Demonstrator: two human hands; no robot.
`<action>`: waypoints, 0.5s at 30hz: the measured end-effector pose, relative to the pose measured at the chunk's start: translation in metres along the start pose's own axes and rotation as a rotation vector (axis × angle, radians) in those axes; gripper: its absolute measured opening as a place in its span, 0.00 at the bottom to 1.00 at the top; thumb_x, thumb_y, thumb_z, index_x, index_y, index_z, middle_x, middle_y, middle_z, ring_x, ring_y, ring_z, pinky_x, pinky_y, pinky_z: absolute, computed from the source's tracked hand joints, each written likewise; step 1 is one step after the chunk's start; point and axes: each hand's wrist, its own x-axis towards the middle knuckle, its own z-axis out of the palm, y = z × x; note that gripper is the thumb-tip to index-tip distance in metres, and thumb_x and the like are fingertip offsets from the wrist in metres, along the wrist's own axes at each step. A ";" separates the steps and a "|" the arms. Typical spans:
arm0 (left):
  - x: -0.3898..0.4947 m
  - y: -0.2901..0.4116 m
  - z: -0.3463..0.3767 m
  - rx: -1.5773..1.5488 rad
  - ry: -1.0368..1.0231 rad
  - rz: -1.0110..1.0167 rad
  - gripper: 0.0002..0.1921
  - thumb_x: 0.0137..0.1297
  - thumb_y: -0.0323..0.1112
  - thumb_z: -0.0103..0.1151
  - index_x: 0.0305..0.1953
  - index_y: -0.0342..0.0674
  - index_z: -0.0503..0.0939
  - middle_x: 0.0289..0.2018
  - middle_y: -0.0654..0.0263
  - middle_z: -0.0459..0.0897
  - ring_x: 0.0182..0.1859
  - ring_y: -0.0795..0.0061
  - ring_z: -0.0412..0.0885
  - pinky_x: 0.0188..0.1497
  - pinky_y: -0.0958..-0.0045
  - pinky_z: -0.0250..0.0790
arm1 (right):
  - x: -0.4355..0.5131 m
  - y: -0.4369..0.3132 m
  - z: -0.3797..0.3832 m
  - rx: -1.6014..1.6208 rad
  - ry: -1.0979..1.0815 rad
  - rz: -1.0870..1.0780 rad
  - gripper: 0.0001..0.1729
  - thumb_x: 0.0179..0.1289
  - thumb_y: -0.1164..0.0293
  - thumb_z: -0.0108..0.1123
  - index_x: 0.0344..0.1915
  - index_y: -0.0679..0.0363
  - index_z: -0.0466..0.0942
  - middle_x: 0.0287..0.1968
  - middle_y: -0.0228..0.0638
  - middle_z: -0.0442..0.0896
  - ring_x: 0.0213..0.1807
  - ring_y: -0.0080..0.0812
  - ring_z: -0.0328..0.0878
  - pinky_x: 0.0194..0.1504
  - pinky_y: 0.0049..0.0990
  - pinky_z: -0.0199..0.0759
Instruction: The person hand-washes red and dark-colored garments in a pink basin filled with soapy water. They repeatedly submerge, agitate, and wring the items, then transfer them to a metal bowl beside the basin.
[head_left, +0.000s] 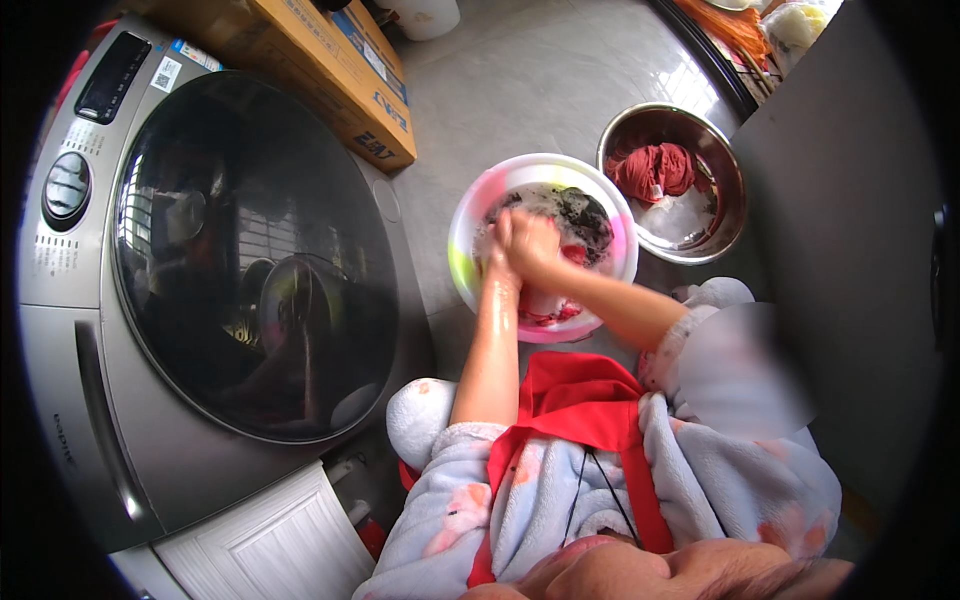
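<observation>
My left hand (501, 244) and my right hand (534, 240) are pressed together over a plastic basin (463, 225) with a white, pink and yellow-green rim. The fingers are wet and slightly blurred, and whatever lies between the palms is hidden. Foamy water (536, 196) fills the basin. Dark fabric (585, 214) soaks on its right side, and red fabric (551, 315) lies near the front. A stainless steel basin (731, 191) stands just behind and to the right, holding a bunched dark-red cloth (654, 171) and a white item (675, 219).
A front-loading Midea washing machine (255, 255) stands at left, with a cardboard box (337, 67) behind it. A white bucket (427, 16) is on the grey tiled floor (510, 82). A grey panel (847, 195) rises at right. My red apron (577, 390) hangs near the basin.
</observation>
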 end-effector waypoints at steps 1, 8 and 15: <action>0.005 -0.002 0.009 0.100 0.046 0.049 0.33 0.74 0.62 0.33 0.63 0.40 0.67 0.62 0.58 0.70 0.62 0.62 0.69 0.64 0.62 0.64 | 0.022 0.004 0.001 -0.022 0.105 0.101 0.23 0.67 0.53 0.49 0.28 0.59 0.79 0.28 0.52 0.82 0.32 0.59 0.80 0.40 0.52 0.73; 0.010 0.009 -0.010 -0.261 -0.478 -0.096 0.38 0.68 0.71 0.35 0.59 0.42 0.72 0.46 0.61 0.80 0.47 0.66 0.78 0.52 0.63 0.72 | -0.022 0.005 0.012 0.050 -0.230 -0.116 0.17 0.67 0.55 0.54 0.29 0.56 0.77 0.25 0.53 0.79 0.27 0.58 0.79 0.33 0.53 0.70; 0.005 0.003 0.013 0.045 -0.064 -0.114 0.42 0.71 0.69 0.20 0.71 0.40 0.55 0.72 0.62 0.55 0.73 0.64 0.53 0.74 0.60 0.47 | 0.049 0.049 0.046 0.096 0.145 0.215 0.23 0.66 0.52 0.47 0.32 0.56 0.84 0.33 0.49 0.84 0.40 0.54 0.82 0.45 0.47 0.74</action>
